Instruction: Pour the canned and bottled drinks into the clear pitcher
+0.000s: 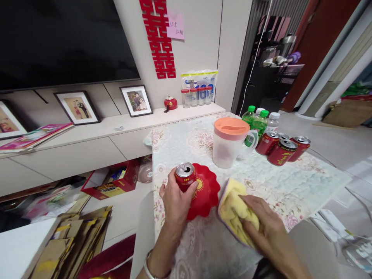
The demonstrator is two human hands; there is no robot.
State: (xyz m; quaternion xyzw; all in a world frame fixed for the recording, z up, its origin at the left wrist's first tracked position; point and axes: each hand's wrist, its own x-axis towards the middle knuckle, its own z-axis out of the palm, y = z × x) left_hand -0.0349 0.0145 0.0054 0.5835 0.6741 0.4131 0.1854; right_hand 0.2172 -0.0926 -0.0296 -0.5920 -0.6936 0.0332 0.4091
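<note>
My left hand [176, 199] is wrapped round a red drink can [185, 179], whose top shows an opening. The can is upright at the left side of a red scalloped plate [207, 193]; whether it rests on the plate I cannot tell. In my right hand [267, 224] is a bunched yellow cloth [235, 205] with a purple edge, lying on the flowered tablecloth [186, 143] right of the plate. Beyond the plate stands a clear plastic pitcher [225, 151] with an orange lid.
Several red cans [281, 152] stand at the table's right, with green-capped bottles [259, 122] behind them. A low white cabinet [116, 133] along the wall holds picture frames [136, 100] and glass jars [193, 97]. Flattened cardboard [69, 240] lies on the floor at left.
</note>
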